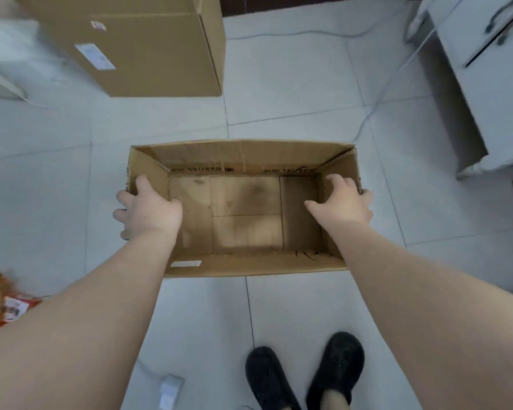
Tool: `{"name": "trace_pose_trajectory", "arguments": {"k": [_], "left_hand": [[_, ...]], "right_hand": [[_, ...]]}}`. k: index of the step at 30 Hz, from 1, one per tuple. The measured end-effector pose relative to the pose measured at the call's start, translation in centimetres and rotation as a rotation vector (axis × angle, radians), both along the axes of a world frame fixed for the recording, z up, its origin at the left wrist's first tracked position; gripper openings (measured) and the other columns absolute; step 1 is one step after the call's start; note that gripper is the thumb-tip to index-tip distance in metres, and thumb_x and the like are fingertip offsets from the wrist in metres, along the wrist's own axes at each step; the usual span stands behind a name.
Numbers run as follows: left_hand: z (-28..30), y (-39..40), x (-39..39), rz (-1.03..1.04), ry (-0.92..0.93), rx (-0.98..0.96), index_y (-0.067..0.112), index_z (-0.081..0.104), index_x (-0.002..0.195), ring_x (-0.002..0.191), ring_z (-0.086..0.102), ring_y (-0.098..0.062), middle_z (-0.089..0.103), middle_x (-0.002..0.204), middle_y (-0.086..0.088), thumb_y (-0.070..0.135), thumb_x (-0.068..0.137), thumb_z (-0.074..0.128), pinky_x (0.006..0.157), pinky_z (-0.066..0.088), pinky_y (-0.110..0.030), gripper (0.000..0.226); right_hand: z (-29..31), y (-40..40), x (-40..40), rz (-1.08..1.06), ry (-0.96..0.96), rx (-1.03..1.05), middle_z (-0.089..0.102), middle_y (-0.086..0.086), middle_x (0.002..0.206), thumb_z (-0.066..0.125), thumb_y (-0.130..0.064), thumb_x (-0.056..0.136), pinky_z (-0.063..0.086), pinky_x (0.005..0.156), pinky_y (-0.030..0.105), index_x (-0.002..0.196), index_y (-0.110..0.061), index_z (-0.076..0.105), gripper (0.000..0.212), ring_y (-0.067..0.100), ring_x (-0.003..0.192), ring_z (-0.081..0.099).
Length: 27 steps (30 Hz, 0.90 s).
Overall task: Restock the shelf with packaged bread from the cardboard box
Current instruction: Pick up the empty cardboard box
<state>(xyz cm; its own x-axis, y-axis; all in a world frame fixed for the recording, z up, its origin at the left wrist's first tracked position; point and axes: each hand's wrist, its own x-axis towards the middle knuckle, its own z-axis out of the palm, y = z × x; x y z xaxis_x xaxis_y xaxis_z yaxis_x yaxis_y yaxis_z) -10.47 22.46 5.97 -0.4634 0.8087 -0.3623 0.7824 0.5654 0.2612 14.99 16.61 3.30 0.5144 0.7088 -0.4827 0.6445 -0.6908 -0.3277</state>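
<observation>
Brown cardboard box [243, 208] sits open on the floor between my arms, only its bare bottom panels showing inside. My left hand [148, 208] grips the left wall, thumb inside, fingers curled round the outside. My right hand [342, 204] curls over the right wall the same way. Pale grey tiles [293, 93] lie underneath. A larger closed carton [148, 45] stands beyond, a white cabinet [492, 69] to the right, orange packets [0, 303] at the left edge, my black shoes [305, 377] below.
</observation>
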Motion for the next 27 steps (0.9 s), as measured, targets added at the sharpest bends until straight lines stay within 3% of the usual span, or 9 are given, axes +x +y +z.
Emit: {"name": "trace_pose_trajectory", "arguments": {"k": [7,11,18,27], "left_hand": [[15.6,2.4,1.4,-0.035,-0.038,0.005,0.015,0.034,0.133,0.121,0.031,-0.042,0.029,0.135,-0.018,0.020,0.086,0.047,0.095,0.037,-0.052,0.048],[21.4,3.1,2.8,-0.051,-0.045,-0.009,0.012,0.038,0.126,0.121,0.031,-0.042,0.031,0.133,-0.018,0.020,0.086,0.047,0.093,0.039,-0.052,0.042],[26.0,6.9,8.3,-0.051,-0.077,-0.032,0.013,0.037,0.127,0.121,0.031,-0.042,0.031,0.133,-0.017,0.022,0.085,0.048,0.095,0.040,-0.054,0.044],[29.6,14.8,17.2,0.014,-0.129,-0.072,0.017,0.035,0.134,0.122,0.031,-0.040,0.030,0.136,-0.016,0.021,0.086,0.047,0.094,0.040,-0.049,0.050]], "right_hand": [[15.9,2.0,1.8,0.021,-0.011,0.030,0.042,-0.002,0.138,0.061,-0.043,0.082,0.039,0.095,0.047,0.136,-0.028,0.039,0.061,0.033,0.131,0.026],[22.7,3.2,3.2,0.009,0.016,0.032,0.042,-0.004,0.137,0.062,-0.046,0.080,0.035,0.095,0.047,0.136,-0.031,0.041,0.062,0.033,0.130,0.025],[28.4,6.5,8.4,-0.041,0.016,0.037,0.045,-0.006,0.135,0.062,-0.049,0.078,0.032,0.101,0.054,0.132,-0.035,0.045,0.058,0.034,0.132,0.024],[32.4,15.1,17.4,-0.017,-0.002,0.024,0.047,-0.004,0.136,0.062,-0.050,0.079,0.031,0.104,0.053,0.129,-0.034,0.049,0.054,0.034,0.134,0.023]]}}
